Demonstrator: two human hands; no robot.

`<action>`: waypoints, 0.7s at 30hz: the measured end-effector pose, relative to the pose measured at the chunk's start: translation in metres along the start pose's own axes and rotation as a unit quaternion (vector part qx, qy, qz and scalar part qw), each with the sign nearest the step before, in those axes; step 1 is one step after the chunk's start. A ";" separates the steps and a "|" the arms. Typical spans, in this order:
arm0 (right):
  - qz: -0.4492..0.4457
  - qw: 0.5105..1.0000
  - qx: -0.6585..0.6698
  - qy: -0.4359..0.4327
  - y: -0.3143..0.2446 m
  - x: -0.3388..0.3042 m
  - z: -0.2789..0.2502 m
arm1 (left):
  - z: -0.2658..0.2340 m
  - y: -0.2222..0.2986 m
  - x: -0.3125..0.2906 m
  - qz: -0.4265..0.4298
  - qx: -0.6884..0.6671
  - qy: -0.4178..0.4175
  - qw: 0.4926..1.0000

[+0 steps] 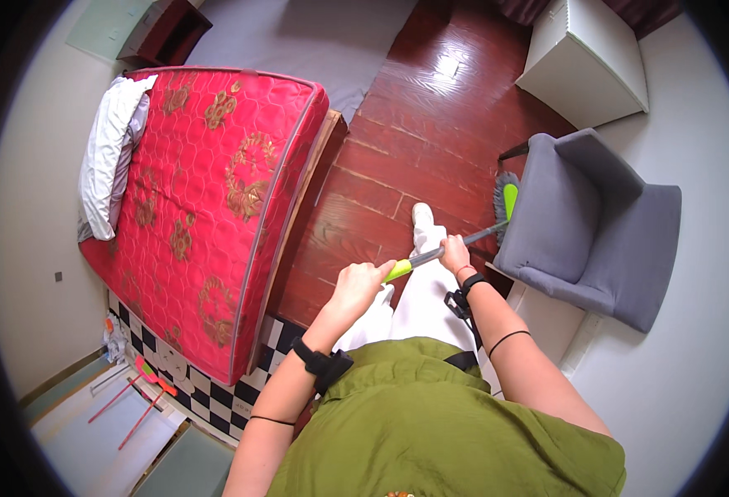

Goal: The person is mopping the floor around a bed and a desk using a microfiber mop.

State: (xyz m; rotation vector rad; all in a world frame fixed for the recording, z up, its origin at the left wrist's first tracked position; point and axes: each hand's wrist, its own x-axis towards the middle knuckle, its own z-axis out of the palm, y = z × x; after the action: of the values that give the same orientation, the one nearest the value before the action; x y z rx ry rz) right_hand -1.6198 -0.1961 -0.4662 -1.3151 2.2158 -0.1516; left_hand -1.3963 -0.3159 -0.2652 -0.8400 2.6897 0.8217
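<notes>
The reddish wooden floor (pixel 368 178) bears 1 gray armchair (pixel 559 215), 1 white cabinet (pixel 579 66) and 1 red-topped bed (pixel 203 186).

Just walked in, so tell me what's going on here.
A person grips a grey-and-green long-handled mop with both hands: the left hand on its bright-green grip, the right hand farther along the grey shaft. Its fluffy grey head is beside a grey upholstered armchair; whether they touch is unclear. A red, gold-patterned mattress lies to the left, across the glossy red-brown wooden floor.

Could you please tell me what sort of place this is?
Probably a bedroom: a red patterned mattress with white bedding at one end, and a grey armchair on the other side.
</notes>
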 end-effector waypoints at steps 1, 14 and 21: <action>0.003 1.000 -0.009 -0.002 0.011 0.006 -0.004 | -0.001 0.002 0.015 0.020 0.006 0.008 1.000; 0.047 0.983 0.063 -0.164 0.020 0.099 -0.064 | -0.085 0.004 0.123 -0.055 0.035 -0.014 0.998; -0.150 0.968 0.103 -0.174 -0.103 0.105 -0.110 | -0.196 0.027 0.049 -0.251 0.004 -0.021 0.968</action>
State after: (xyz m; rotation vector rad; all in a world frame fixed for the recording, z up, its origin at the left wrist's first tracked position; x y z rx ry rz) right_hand -1.6345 -0.3567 -0.3785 -1.4291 1.6578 -0.2364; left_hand -1.4580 -0.4307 -0.1089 -1.3993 2.2754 0.6911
